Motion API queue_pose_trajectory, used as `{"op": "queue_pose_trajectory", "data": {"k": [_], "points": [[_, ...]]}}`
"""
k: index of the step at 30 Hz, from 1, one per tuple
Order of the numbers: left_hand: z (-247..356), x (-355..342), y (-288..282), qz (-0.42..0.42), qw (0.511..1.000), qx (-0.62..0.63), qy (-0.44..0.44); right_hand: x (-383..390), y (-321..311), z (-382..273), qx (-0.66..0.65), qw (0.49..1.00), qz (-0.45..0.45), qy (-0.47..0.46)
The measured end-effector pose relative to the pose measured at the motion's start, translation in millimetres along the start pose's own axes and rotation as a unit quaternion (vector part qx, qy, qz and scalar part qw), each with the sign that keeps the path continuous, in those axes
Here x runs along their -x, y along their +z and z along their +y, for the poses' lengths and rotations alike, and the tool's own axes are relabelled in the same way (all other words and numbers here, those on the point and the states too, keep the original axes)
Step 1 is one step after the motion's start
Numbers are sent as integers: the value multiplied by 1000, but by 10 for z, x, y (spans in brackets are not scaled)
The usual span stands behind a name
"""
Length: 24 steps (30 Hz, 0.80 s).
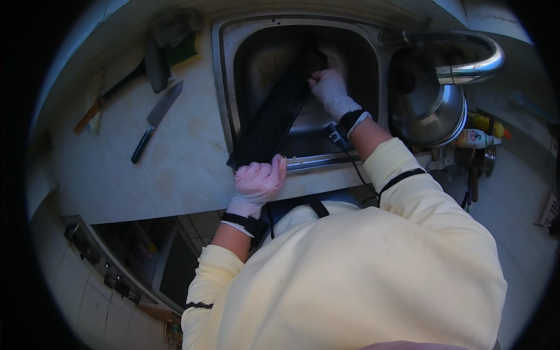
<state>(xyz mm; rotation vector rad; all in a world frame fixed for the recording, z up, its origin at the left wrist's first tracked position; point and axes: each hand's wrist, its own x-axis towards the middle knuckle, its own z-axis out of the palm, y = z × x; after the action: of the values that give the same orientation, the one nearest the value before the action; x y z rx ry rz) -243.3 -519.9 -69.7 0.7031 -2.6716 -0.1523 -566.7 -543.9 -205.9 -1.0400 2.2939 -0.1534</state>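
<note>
A long, dark, flat strip-shaped panel [271, 111] slants across the steel sink basin [294, 150], from its near left rim to the far right. Its exact kind is too dark to make out. My left hand [258, 182], in a thin pale glove, is closed around the near end at the sink's front edge. Toward the far end, my right hand [331, 92], gloved as well, has its fingers curled in against the panel's right edge. The far tip fades into the basin's shadow.
On the left counter lies a kitchen knife [156, 121], with a grey-and-green cleaning item [169, 49] beyond it. A curved faucet [472, 73] reaches over a metal pot [429, 111] at right. Bottles [475, 138] stand beside the pot. A cable [359, 169] hangs by my right wrist.
</note>
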Motion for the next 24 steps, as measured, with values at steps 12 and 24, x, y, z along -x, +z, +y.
{"op": "queue_pose_trajectory", "data": {"k": [12,24], "points": [[-11,17,36,17,1000,4,8,-49,-40,33,-105,994,-1,11],[-12,18,14,16,999,-11,29,-102,-150,-70,-11,999,-15,38]]}}
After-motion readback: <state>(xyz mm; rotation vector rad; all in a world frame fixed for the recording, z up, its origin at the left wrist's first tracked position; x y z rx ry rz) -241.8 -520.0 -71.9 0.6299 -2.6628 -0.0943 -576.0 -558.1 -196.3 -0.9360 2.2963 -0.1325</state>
